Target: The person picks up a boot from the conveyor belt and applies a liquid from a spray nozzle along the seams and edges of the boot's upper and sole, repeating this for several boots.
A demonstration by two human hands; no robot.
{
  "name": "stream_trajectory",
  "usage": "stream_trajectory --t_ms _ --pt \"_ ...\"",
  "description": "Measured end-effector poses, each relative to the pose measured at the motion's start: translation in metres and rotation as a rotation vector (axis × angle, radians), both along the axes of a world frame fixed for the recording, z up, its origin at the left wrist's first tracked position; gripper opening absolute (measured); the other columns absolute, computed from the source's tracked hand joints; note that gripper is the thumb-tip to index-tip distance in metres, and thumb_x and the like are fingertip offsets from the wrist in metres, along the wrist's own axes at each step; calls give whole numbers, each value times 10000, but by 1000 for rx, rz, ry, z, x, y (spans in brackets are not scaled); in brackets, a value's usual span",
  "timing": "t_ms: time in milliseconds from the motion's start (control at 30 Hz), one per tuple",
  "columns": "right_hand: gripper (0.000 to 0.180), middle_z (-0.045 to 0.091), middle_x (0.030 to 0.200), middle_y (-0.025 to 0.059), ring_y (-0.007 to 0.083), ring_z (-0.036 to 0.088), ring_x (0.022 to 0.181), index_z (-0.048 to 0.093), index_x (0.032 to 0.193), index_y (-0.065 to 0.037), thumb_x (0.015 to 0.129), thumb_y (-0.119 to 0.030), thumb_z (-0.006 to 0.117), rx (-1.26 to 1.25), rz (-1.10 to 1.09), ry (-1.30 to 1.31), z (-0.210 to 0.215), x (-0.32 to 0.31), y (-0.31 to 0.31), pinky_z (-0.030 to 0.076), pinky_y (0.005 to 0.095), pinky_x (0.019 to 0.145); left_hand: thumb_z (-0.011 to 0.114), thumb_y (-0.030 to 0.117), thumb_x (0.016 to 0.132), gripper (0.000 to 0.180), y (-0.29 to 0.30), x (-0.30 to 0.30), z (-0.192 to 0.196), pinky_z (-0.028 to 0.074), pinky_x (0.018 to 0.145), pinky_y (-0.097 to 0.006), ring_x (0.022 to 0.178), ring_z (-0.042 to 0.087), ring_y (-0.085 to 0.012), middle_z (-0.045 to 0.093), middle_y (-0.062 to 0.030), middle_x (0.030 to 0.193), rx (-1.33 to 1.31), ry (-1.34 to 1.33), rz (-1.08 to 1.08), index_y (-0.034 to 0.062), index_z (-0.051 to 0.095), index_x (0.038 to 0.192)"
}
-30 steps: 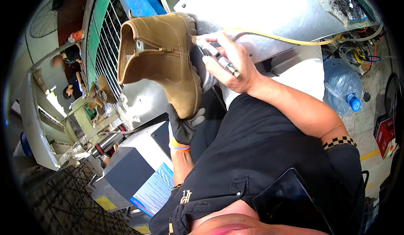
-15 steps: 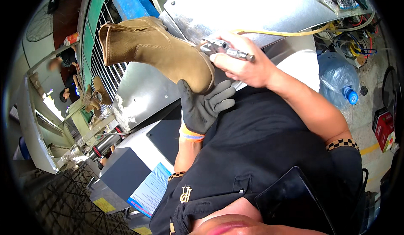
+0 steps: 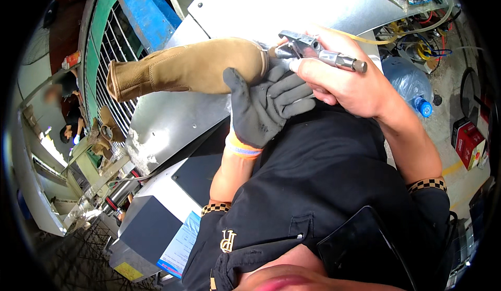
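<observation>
A tan leather boot (image 3: 193,64) lies sideways over the metal surface, its shaft to the left and its toe toward me. My left hand (image 3: 263,103), in a grey-palmed glove with an orange cuff, holds the boot at the toe. Its thumb presses on the upper, and the other fingers stretch out below the toe and partly behind it. My bare right hand (image 3: 347,77) grips a small silver spray gun (image 3: 308,43) by its body. The gun's nozzle end points at the sole edge by the toe, close to it; whether they touch I cannot tell.
A yellow hose (image 3: 360,39) runs from my right hand across the sheet-metal surface (image 3: 250,9). Beyond the boot stand a wire grille (image 3: 112,35) and a blue beam (image 3: 143,9). At right are a large water bottle (image 3: 407,80) and a red box (image 3: 468,140). Another person is far left.
The boot has been turned about its length, so its zipped side no longer shows and its front faces up. My right hand and the spray gun have shifted right.
</observation>
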State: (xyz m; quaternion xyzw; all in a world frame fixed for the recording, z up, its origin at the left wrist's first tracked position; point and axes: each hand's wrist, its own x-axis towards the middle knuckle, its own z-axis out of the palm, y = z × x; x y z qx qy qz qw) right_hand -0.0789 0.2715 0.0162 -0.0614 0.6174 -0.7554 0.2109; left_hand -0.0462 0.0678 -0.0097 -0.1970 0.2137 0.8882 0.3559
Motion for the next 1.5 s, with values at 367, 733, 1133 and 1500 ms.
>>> stream_trajectory --t_ms 367,733,1133,1500 --pt "396 595 699 31 77 525 631 493 1236 27 851 -39 558 171 -228 292 -21 26 -27 435 234 611 272 864 804 1119 12 -39 -24 443 1005 -385 1132 547 -276 544 -174 1238 -66 243 -40 -91 333 1385" --pt "456 596 682 89 141 576 586 497 1241 19 797 -37 587 250 -188 394 -24 42 -31 450 259 591 340 655 926 794 -4 -39 -21 423 1026 -414 1165 551 -293 533 -192 1283 12 362 -184 -18 414 1339" --pt "329 670 732 65 100 615 631 546 1175 22 881 -123 564 362 -570 723 -84 -77 32 489 242 592 685 156 876 507 -253 -75 102 433 1012 -347 1137 574 -187 607 -114 1262 -1942 975 135 8 521 1333" --pt "365 673 741 59 76 606 603 545 1224 -8 895 -160 589 123 -673 502 -89 -106 50 471 216 536 622 160 916 252 -238 32 76 547 814 -333 969 651 -208 660 -105 1105 -1785 902 77 29 620 1131"
